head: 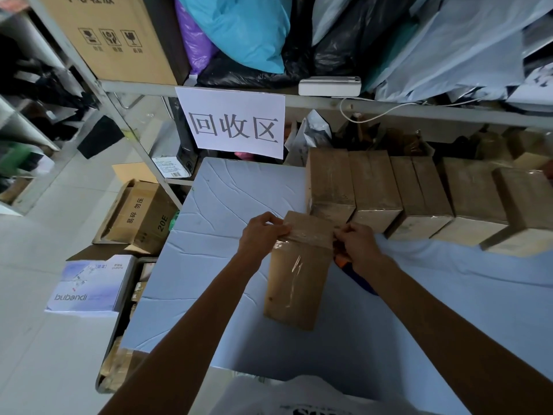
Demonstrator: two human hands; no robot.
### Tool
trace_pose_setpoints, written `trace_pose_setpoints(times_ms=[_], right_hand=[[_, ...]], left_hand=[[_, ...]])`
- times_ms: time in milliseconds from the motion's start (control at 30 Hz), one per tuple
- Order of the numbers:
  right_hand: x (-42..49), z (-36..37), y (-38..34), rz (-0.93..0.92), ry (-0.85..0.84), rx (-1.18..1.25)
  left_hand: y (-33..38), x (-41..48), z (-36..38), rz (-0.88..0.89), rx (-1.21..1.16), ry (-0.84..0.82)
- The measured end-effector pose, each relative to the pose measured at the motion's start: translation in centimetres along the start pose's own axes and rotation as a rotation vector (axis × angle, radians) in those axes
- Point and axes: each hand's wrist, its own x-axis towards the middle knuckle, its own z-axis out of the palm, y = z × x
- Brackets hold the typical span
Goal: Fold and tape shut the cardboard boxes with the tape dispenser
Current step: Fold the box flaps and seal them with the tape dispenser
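On the blue desk (227,205), one more box is being taped.
Five sealed boxes (419,199) stand in a row at the back right. The box in hand (296,283) lies mid-desk with clear tape (305,235) across its far end. The fingers of the left hand (263,232) pinch its left edge, and those of the right hand (356,244) curl round the mostly hidden tape dispenser (342,261). This strip looks nearly done.
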Motion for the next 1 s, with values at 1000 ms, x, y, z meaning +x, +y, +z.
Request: trace_pose_setpoints(times_ms=[1000], right_hand=[[-1.7, -2.4, 0.2, -0.186, 0.011, -0.275]], left_hand=[[-2.8, -1.9, -3.1, 0.089, -0.228, -0.325]])
